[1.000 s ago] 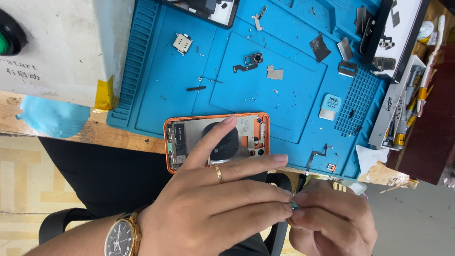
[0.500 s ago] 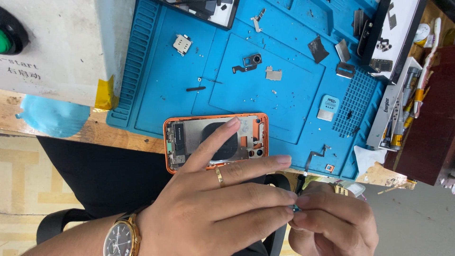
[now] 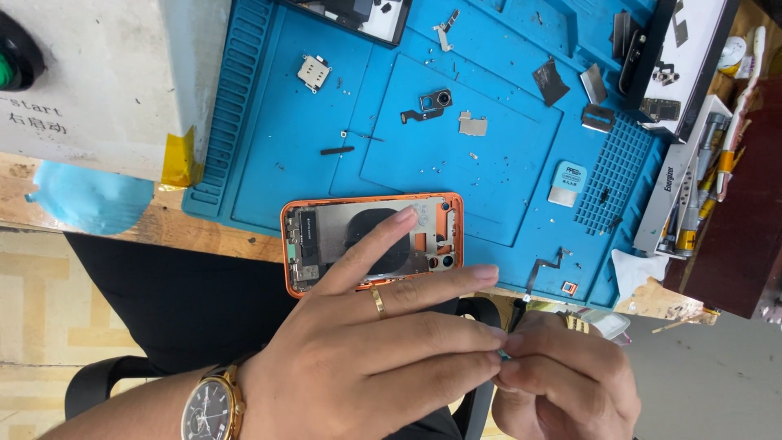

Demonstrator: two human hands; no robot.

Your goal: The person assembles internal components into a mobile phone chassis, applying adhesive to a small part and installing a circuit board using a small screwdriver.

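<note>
A tiny teal-tinted part point(image 3: 503, 355) sits pinched between the fingertips of both your hands, low in the frame, just off the near edge of the bench and above your dark lap. It is too small to tell what it is. Your left hand point(image 3: 366, 367), with a gold ring and a gold wristwatch point(image 3: 210, 405), closes two fingertips on the part from the left. Your right hand point(image 3: 566, 379) meets it from the right, fingers curled tight, so the two hands touch at that point. The index finger of your left hand stretches up and rests on an opened phone with an orange frame point(image 3: 371, 242), which lies at the near edge of a blue work mat point(image 3: 505, 171). The phone's inner parts and dark round coil are exposed. Farther out on the mat lie loose pieces: a small camera module point(image 3: 432, 103), a metal shield plate point(image 3: 472, 124), a square bracket point(image 3: 314, 72) and a thin flex cable point(image 3: 544, 269) near the right front corner. A white box point(image 3: 106, 81) stands at the left, and a tray of tools point(image 3: 692, 187) at the right.
</note>
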